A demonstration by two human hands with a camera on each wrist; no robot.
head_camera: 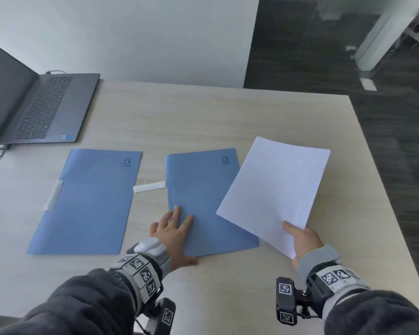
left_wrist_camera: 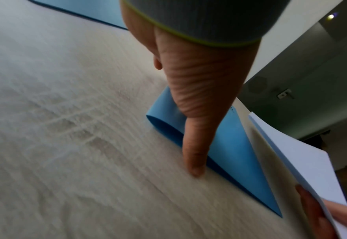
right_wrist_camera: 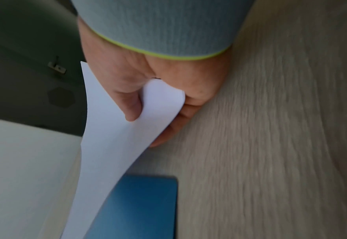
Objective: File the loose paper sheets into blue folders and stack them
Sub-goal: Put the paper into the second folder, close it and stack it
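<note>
Two blue folders lie flat on the wooden table [head_camera: 203,112]. The left folder [head_camera: 87,201] has a white clip bar on its spine. My left hand [head_camera: 174,230] rests with straight fingers on the near-left corner of the right folder [head_camera: 203,197], thumb [left_wrist_camera: 195,161] on the table by its edge. My right hand [head_camera: 302,240] pinches the near corner of a white paper sheet [head_camera: 278,187], thumb on top, and holds it above the right folder's right side. In the right wrist view the sheet [right_wrist_camera: 115,129] bends between thumb and fingers over a folder corner [right_wrist_camera: 143,207].
An open dark laptop [head_camera: 41,105] stands at the far left, its cable running off the table. A loose white clip bar [head_camera: 149,186] lies between the two folders. The table's right edge drops to a dark floor [head_camera: 397,141].
</note>
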